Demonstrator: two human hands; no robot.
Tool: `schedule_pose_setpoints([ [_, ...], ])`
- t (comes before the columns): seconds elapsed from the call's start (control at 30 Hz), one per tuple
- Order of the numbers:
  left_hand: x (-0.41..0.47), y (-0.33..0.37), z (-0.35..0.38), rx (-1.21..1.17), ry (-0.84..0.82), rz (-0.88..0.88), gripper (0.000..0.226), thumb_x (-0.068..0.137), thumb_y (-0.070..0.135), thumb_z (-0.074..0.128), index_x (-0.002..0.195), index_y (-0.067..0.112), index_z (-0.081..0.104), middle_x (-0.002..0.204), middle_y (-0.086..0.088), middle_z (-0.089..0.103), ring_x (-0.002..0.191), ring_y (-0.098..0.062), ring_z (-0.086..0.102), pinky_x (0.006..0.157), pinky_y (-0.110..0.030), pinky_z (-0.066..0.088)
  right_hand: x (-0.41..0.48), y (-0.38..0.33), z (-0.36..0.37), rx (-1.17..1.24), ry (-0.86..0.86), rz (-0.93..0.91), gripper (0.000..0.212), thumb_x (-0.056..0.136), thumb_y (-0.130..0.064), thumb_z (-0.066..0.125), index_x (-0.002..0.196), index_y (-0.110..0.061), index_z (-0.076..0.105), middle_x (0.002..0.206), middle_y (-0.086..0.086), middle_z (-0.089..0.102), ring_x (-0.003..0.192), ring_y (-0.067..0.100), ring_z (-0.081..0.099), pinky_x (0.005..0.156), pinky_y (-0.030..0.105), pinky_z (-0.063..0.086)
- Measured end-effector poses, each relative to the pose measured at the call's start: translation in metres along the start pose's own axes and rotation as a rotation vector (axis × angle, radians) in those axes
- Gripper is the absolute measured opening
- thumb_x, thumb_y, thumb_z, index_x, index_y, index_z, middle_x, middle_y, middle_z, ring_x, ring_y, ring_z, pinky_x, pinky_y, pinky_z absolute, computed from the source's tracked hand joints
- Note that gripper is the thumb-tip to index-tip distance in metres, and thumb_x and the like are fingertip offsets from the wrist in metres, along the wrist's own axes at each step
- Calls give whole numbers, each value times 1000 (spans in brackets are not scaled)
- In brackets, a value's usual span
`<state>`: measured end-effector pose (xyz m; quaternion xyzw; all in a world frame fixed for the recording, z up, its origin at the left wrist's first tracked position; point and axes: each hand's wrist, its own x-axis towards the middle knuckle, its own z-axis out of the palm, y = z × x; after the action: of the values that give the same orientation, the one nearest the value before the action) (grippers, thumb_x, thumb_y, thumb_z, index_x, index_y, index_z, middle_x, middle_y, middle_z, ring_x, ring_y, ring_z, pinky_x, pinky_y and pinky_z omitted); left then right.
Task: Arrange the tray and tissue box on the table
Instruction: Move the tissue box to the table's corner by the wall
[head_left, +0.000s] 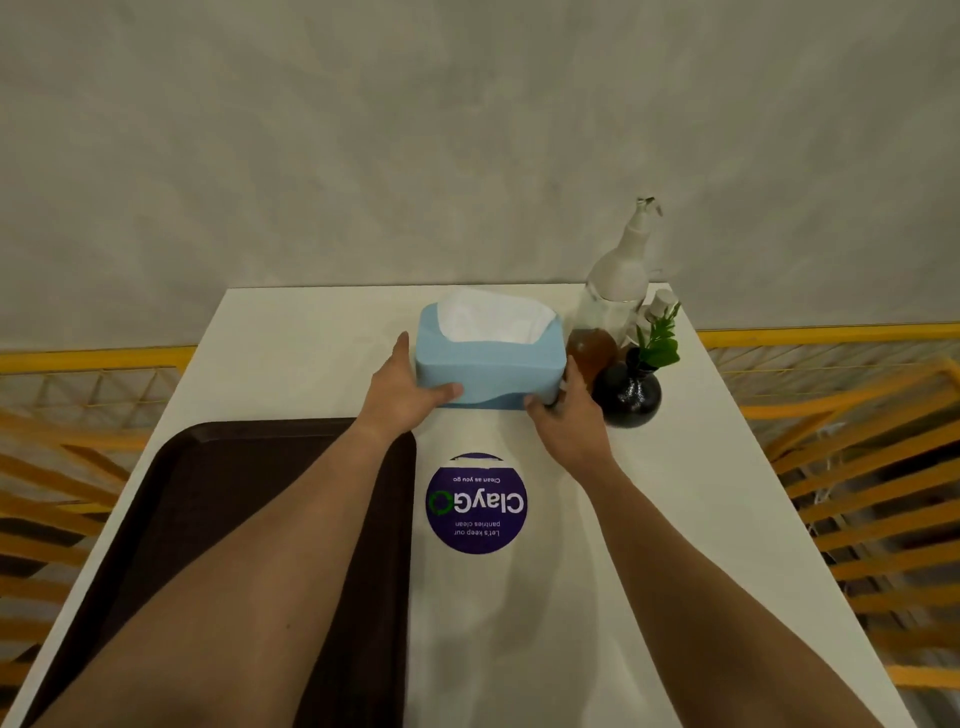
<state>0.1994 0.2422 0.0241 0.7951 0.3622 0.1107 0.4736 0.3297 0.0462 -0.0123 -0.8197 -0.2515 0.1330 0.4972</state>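
A light blue tissue box (488, 366) with white tissue showing at its top stands near the far edge of the white table (649, 519). My left hand (402, 387) grips its left end, thumb across the front. My right hand (566, 415) holds its right front corner. A dark brown tray (228, 478) lies flat on the near left part of the table, partly hidden under my left forearm.
Right of the box stand a clear pump bottle (615, 306) with amber liquid and a small black vase (626, 395) with green leaves, nearly touching my right hand. A round purple sticker (475, 503) marks the table's middle. Yellow railings flank the table.
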Motion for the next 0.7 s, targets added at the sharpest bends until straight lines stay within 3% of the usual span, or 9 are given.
schedule_pose_setpoints([
  [0.13, 2, -4, 7, -57, -1, 41, 81, 79, 32, 84, 147, 18, 43, 139, -3, 58, 126, -25, 55, 92, -26, 43, 4, 2, 4, -48, 36, -6, 64, 93, -28, 66, 149, -28, 36, 123, -10, 59, 109, 12, 56, 86, 26, 43],
  [0.27, 2, -4, 8, -43, 30, 77, 76, 78, 28, 84, 143, 15, 47, 136, -5, 61, 121, -25, 58, 88, -26, 43, 6, 2, 5, -82, 32, 16, 59, 94, -31, 67, 146, -24, 40, 129, -2, 62, 114, 19, 59, 85, 26, 44],
  [0.43, -2, -3, -6, -76, 51, 125, 70, 79, 27, 83, 140, 17, 50, 132, -2, 63, 114, -22, 60, 85, -25, 46, 3, -10, 7, -92, 57, 15, 55, 92, -33, 69, 140, -21, 46, 122, 0, 63, 107, 19, 60, 80, 27, 46],
  [0.57, -8, -4, -37, -57, 88, 187, 70, 79, 28, 83, 140, 19, 50, 128, 1, 64, 104, -12, 57, 73, -8, 43, 1, -32, 21, -85, 60, -8, 56, 92, -36, 70, 139, -20, 46, 120, -6, 61, 106, 16, 61, 75, 23, 46],
  [0.7, -10, -21, -99, -67, 131, 233, 73, 76, 32, 84, 140, 24, 50, 125, 5, 65, 105, -16, 62, 80, -20, 46, -12, -79, 62, -71, 77, -41, 63, 90, -47, 69, 142, -24, 43, 126, -6, 62, 104, 11, 61, 71, 14, 45],
])
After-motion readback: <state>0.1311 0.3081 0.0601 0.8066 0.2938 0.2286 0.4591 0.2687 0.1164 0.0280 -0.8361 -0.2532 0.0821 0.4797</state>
